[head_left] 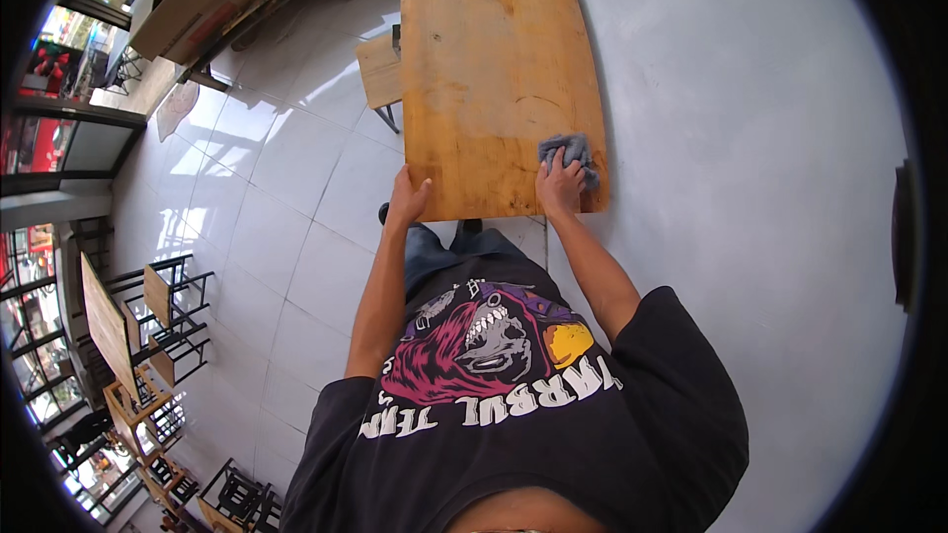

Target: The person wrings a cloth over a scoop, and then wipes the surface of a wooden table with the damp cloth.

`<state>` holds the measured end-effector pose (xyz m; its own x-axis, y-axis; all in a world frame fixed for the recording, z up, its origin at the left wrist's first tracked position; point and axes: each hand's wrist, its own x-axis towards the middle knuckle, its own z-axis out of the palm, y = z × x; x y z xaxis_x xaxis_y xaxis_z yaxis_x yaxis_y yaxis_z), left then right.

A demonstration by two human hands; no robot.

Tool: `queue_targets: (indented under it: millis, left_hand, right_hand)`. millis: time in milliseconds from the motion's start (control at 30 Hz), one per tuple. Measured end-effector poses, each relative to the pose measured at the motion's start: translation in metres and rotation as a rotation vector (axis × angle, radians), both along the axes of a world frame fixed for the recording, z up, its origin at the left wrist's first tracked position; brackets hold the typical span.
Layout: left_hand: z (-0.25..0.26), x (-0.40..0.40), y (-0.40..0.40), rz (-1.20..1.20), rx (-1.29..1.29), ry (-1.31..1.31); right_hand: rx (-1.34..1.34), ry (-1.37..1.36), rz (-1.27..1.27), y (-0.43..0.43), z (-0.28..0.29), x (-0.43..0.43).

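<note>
Before me a wooden tabletop (503, 66) stretches away, its orange-brown surface scuffed and marked with dark stains. My right hand (563, 181) presses a crumpled grey cloth (566, 144) onto the wood near the close right corner. At the near left corner, my left hand (409, 196) grips the table's edge, thumb on top. The fingers' undersides are hidden there. A dull, paler patch shows on the wood beyond the cloth.
Along the table's right side runs a plain grey wall (740, 126). A wooden stool (380, 70) stands by its left edge. On the tiled floor (296, 237) to the left are a table with chairs (111, 318). A cardboard box (200, 4) rests on a far bench.
</note>
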<state>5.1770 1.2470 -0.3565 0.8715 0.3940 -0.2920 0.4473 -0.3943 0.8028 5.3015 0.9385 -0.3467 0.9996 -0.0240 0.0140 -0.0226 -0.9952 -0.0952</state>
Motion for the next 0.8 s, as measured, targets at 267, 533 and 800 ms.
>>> queue_targets:
  millis: [267, 533, 800]
  left_hand:
    - [-0.006, -0.009, -0.007, 0.161, -0.109, -0.025]
    - [0.008, 0.011, -0.031, 0.102, 0.262, -0.183]
    - [0.013, 0.022, -0.038, 0.002, 0.351, -0.296]
  right_hand:
    - [0.175, 0.17, 1.065, 0.077, 0.024, -0.044]
    - [0.239, 0.047, 0.383, -0.078, 0.026, -0.024]
    - [0.242, -0.104, -0.052, -0.042, -0.01, -0.018]
